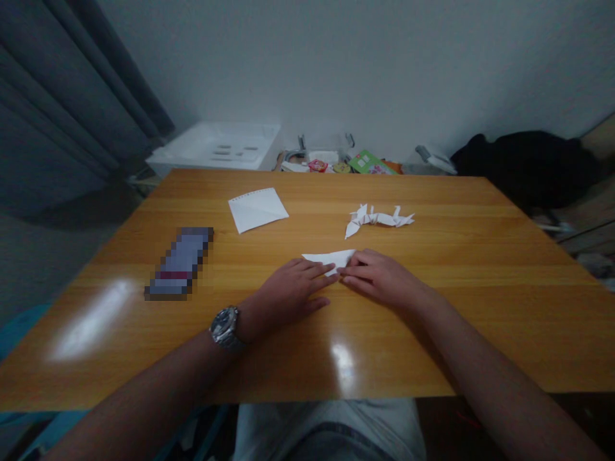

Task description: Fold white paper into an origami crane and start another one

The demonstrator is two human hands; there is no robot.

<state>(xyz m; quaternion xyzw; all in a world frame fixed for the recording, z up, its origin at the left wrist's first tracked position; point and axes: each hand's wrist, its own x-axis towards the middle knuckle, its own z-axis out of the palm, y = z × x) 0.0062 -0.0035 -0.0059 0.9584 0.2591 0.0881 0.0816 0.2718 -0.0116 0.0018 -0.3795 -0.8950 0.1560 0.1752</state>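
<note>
A small folded white paper (329, 258) lies on the wooden table (432, 333) in front of me. My left hand (293, 291), with a metal watch on its wrist, lies flat with stretched fingers pressing the paper's near edge. My right hand (379, 278) also lies flat, its fingertips on the paper's right end, meeting the left fingertips. Part of the paper is hidden under both hands. A finished folded paper figure (377, 219) rests further back on the right. A loose white notepad sheet (258, 209) lies at the back, left of centre.
A blurred dark rectangular object (180, 262) lies on the table's left side. Behind the table, a white tray-like box (216, 146), small packets and clutter (336, 163) sit by the wall. A black bag (523, 163) lies at the right. A dark curtain (57, 96) hangs on the left.
</note>
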